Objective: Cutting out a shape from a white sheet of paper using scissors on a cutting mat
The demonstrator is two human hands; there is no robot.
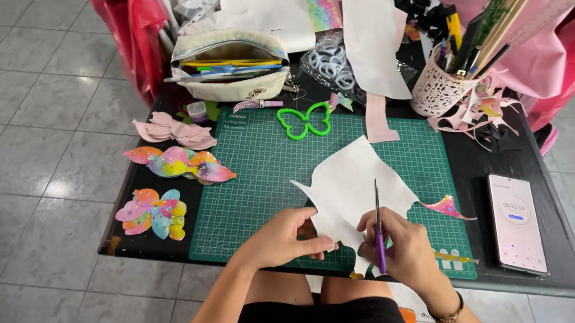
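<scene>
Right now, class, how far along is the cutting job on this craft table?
Done: colourful butterfly cutouts lie left of the green mat. In hand: the left hand steadies a white sheet while the right hand works purple scissors through it. Left: most of the sheet remains uncut.

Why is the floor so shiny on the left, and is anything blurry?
In the head view, light bounces off the grey floor tiles, making a bright glare patch beside the black table. The phone screen glows pale. The hands, scissors and white sheet look sharp; straight edges bend slightly near the corners.
</scene>
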